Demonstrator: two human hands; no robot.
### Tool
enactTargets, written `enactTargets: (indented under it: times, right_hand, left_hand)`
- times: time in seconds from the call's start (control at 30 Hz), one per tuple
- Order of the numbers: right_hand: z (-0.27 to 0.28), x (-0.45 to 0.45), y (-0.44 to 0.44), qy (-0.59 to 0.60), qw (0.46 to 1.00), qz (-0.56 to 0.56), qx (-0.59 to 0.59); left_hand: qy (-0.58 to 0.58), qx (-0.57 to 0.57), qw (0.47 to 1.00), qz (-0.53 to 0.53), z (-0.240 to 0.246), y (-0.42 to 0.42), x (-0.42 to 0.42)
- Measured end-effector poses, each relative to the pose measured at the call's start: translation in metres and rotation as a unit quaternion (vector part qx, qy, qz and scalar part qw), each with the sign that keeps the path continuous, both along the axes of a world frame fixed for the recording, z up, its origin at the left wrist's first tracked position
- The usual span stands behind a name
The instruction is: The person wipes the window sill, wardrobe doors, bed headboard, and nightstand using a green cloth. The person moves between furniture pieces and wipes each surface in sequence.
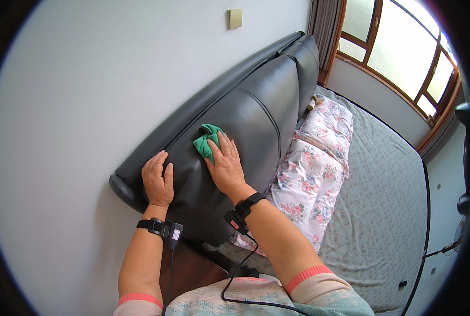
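My right hand (224,164) presses a crumpled green cloth (204,147) against the front of a black padded leather-look headboard (254,118). Part of the cloth lies hidden beneath my fingers. To the left, my left hand (158,179) rests flat near the end of the headboard, fingers along its upper seam and thumb apart, with nothing held. Around both wrists are black straps with small boxes and cables.
Floral pillows (308,189) lie along the headboard on a bed with a grey-green patterned sheet (377,205). A white wall (81,98) with a switch plate (235,19) stands behind. Brown-framed windows (401,43) and a grey curtain (325,31) are at upper right. A small black object (403,283) sits on the sheet.
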State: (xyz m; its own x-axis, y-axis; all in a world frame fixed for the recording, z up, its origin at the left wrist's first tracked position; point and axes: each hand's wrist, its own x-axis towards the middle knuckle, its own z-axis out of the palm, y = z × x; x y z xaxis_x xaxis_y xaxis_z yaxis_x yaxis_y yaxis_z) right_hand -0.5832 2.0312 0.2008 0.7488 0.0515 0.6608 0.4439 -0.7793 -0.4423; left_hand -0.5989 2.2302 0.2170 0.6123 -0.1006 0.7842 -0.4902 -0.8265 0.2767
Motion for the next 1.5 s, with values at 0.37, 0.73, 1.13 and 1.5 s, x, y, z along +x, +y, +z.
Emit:
enactTargets:
  times: [0.37,0.73,1.13,1.5]
  right_hand:
    - [-0.005,0.025,-0.031,0.008,0.998,-0.062,-0.025]
    - [0.002,0.025,-0.027,0.028,0.997,-0.060,0.025]
    - [0.051,0.044,0.047,-0.082,0.983,0.143,-0.076]
    - [0.003,0.090,0.017,-0.116,0.982,0.113,-0.101]
  left_hand:
    - [-0.012,0.006,1.000,0.008,-0.002,-0.003,-0.001]
    - [-0.024,0.009,1.000,0.008,-0.004,-0.002,0.005]
    - [0.110,0.085,0.986,0.097,0.017,-0.016,-0.030]
    - [0.490,-0.268,0.767,0.315,-0.124,0.134,-0.432]
